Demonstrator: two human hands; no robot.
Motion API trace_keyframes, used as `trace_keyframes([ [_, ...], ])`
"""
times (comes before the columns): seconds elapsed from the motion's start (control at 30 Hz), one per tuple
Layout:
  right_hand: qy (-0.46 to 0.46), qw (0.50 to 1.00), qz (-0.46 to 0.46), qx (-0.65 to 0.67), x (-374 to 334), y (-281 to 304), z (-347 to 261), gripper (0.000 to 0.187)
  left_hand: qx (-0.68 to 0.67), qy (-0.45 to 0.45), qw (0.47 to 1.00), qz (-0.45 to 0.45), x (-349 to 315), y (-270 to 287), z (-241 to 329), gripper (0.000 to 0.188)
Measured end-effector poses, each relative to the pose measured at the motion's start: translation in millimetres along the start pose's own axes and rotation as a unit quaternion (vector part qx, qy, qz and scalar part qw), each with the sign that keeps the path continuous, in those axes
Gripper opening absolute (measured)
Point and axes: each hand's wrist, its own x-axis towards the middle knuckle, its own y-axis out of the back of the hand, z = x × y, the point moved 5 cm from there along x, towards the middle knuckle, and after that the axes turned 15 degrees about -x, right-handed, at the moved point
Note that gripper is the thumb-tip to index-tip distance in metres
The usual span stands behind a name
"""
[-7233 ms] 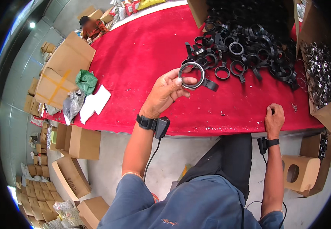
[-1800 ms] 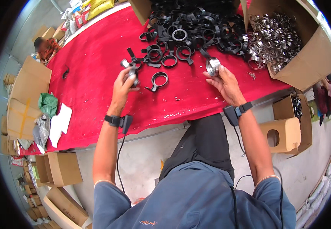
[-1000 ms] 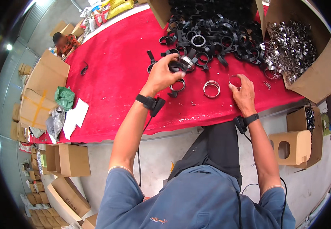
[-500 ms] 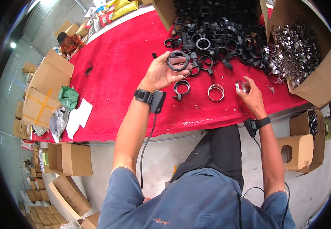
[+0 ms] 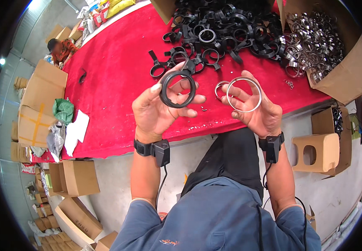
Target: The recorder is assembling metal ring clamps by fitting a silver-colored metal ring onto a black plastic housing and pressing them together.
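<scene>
My left hand point(image 5: 148, 116) pinches a black plastic ring point(image 5: 163, 93) with a protruding tab, its round opening facing me. To its right, my right hand point(image 5: 265, 113) has its fingers around a silver metal ring point(image 5: 259, 99), held upright and facing me too. The two rings are apart, both above the near part of the red-covered table. Another metal ring point(image 5: 217, 91) lies on the cloth behind my right fingers, partly hidden by them. Several loose black rings with tabs point(image 5: 157, 70) lie just beyond my left hand.
A large heap of black rings point(image 5: 231, 31) fills the far side. At its right, a tipped cardboard box point(image 5: 343, 79) spills shiny metal rings point(image 5: 310, 46). White sheets point(image 5: 76, 129) and a green bag point(image 5: 63, 110) sit at the table's left. Another person point(image 5: 62, 51) is at the far left.
Both hands have come closer together and nearer to me. My left hand has turned the black ring toward me; my right hand has raised its metal ring off the table area and turned it face-on.
</scene>
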Motion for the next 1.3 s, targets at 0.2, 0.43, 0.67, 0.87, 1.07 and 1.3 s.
trace_keyframes([
  [0.2, -0.013, 1.0, 0.006, 0.007, 2.5, -14.9, 12.1, 0.086, 0.079, -0.066, 0.989, 0.102, -9.1, 2.4, -18.1, 0.085],
  [0.43, -0.061, 0.997, 0.026, -0.038, 3.1, -16.2, 26.3, 0.073, 0.108, -0.051, 0.989, 0.089, -19.9, 8.5, -29.6, 0.074],
  [0.67, -0.028, 0.99, 0.034, -0.136, 1.0, -28.5, 24.8, 0.082, 0.199, -0.079, 0.972, 0.1, -26.6, 2.2, -30.8, 0.088],
  [0.87, -0.029, 0.99, 0.048, -0.129, -2.1, -28.7, 26.7, 0.083, 0.272, -0.115, 0.951, 0.096, -28.4, -16.6, -34.9, 0.097],
  [1.07, -0.066, 0.992, 0.061, -0.085, -6.2, -23.7, 35.3, 0.067, 0.305, -0.123, 0.935, 0.134, -29.2, -21.6, -34.7, 0.099],
  [1.3, -0.082, 0.972, 0.101, -0.194, -10.2, -13.2, 43.1, 0.064, 0.358, -0.081, 0.915, 0.166, -29.4, -21.5, -35.7, 0.099],
])
